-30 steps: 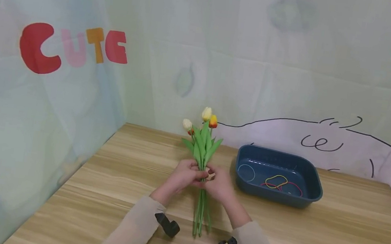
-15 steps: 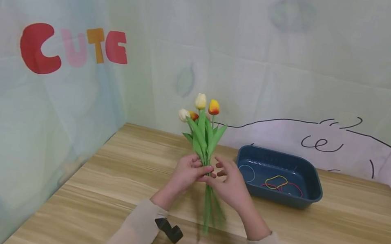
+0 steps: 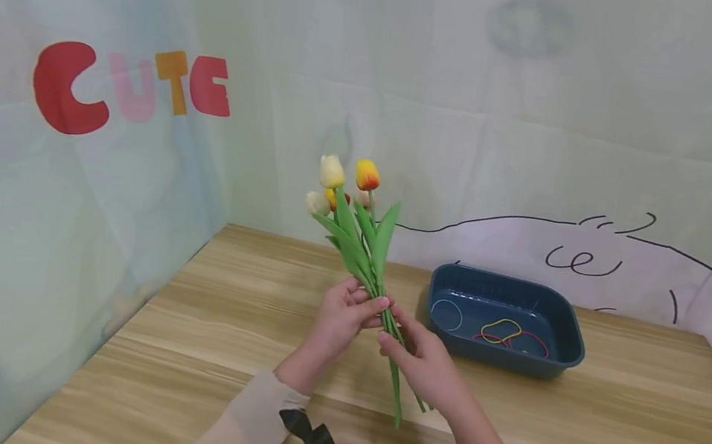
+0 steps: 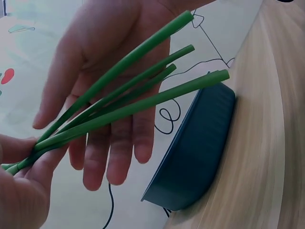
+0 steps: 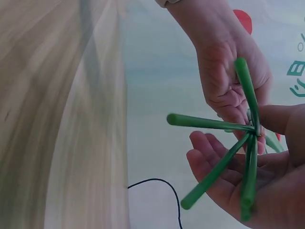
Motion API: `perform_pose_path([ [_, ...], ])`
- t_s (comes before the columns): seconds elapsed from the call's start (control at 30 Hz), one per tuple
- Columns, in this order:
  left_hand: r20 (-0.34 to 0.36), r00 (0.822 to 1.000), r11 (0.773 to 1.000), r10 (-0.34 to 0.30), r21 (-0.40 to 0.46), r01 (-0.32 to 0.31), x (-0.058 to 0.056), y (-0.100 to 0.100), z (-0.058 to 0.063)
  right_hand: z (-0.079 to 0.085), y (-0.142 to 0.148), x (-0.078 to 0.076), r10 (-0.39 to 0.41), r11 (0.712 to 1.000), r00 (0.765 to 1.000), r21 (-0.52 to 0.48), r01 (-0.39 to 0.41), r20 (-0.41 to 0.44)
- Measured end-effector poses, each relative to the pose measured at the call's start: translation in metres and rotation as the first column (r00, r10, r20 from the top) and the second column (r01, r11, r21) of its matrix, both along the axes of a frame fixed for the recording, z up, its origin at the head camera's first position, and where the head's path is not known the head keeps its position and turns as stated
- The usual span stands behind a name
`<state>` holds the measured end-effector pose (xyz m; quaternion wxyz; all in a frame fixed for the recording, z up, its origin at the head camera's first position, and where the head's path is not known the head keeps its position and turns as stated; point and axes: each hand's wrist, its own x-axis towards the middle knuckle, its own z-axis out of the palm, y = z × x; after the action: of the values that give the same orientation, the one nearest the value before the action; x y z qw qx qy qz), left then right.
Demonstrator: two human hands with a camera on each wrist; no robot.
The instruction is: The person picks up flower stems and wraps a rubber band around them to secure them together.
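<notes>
A bunch of artificial tulips (image 3: pixel 370 254), with cream and yellow-red blooms and green leaves, is held up over the table, its heads leaning left. My left hand (image 3: pixel 341 319) pinches the stems between thumb and fingers just below the leaves. Below that grip, my right hand (image 3: pixel 428 363) is around the lower stems with fingers extended. In the left wrist view the stems (image 4: pixel 143 101) cross in front of the right palm, whose fingers (image 4: pixel 120 157) are straight. The right wrist view shows the stem ends (image 5: pixel 190 121) fanned out from the pinch.
Right of the hands a dark blue plastic tub (image 3: pixel 513 359) stands on the wood-grain table (image 3: pixel 214 323). Inside lie a yellow rubber band (image 3: pixel 503 321), a pale one (image 3: pixel 461 318) and red ones. A printed fabric backdrop (image 3: pixel 478 118) rises behind the table.
The bunch has come up off the table and tilted, blooms moving up and left, stem ends swinging right. My right hand has loosened from the stems and moved lower and to the right.
</notes>
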<state>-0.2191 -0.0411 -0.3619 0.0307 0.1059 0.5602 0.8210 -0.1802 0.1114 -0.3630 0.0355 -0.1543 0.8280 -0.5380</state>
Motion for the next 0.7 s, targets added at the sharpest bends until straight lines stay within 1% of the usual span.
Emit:
perform_pose_path([
  [0.07,-0.009,1.000,1.000,-0.009,0.018,0.009,0.003,0.001,0.001,-0.002,0.002,0.001,0.022,1.000,1.000,-0.005,-0.022,-0.014],
  [0.17,-0.020,1.000,0.999,-0.018,0.039,0.019,0.006,0.002,0.002,-0.003,0.004,0.003,0.025,1.000,0.999,-0.006,-0.026,-0.038],
  [0.37,-0.028,0.999,0.999,-0.020,0.050,0.022,0.010,0.005,0.003,-0.005,0.009,0.007,0.052,0.996,0.998,-0.067,-0.055,-0.035],
  [0.53,-0.010,1.000,0.998,-0.029,0.048,0.030,0.012,0.006,0.003,-0.007,0.010,0.010,0.082,0.990,0.997,-0.119,-0.081,0.006],
  [0.7,0.035,0.998,0.997,-0.060,0.051,0.059,0.013,0.004,0.002,-0.007,0.012,0.012,0.103,0.988,0.995,-0.116,-0.101,0.009],
])
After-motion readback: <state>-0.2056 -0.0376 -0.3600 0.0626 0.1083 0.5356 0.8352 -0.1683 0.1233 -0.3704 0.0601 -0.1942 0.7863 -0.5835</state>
